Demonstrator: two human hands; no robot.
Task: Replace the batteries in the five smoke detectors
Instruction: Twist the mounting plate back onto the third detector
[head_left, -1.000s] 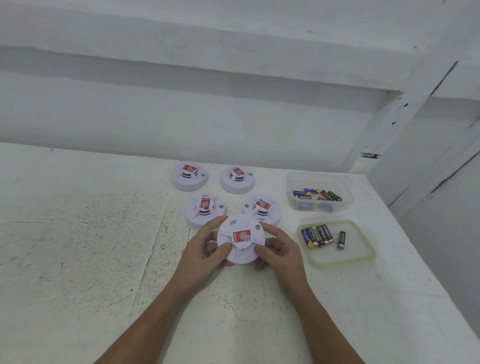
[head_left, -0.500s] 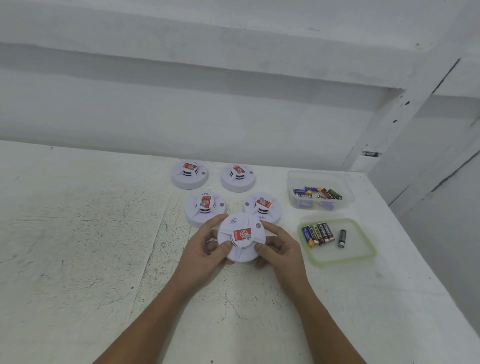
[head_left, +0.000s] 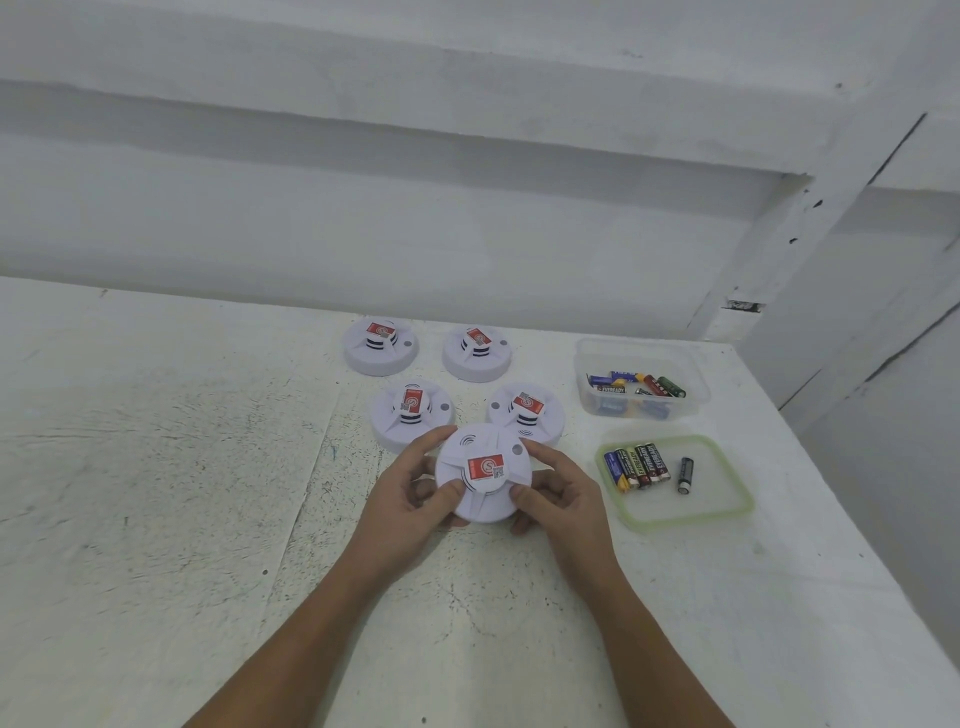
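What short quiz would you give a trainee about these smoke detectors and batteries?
1. How many smoke detectors rest on the table, held by no hand?
2. True or false: the left hand and the right hand grip the same detector.
3. Where does the lone black battery lie? A: in the clear tub. B: on the green-rimmed lid. C: on the bare table.
Key: 1. four. 2. true. 3. B.
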